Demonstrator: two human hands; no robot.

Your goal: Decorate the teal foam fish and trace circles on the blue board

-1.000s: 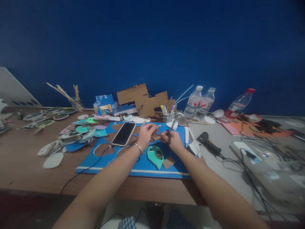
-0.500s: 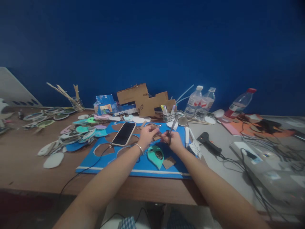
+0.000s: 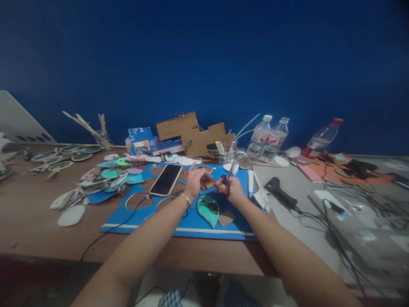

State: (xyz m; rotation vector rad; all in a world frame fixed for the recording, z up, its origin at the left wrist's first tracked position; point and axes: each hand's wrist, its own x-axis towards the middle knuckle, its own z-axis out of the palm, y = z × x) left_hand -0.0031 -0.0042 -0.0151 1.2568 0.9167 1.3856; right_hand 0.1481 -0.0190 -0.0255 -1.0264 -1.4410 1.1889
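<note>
My right hand (image 3: 235, 192) is curled closed round the scissors (image 3: 227, 184), my left hand (image 3: 193, 184) pinching a brown piece (image 3: 208, 176) above the blue board (image 3: 134, 221); steady support, fingertips clear of blades, is advised.

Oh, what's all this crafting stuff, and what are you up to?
Someone's bare hands are at work over a blue board. The right hand holds scissors, blades pointing away; the left hand seems to pinch a small brown piece, too blurred to make out. A green leaf-shaped cutout lies just in front of them, and a phone rests on the board to the left.
</note>
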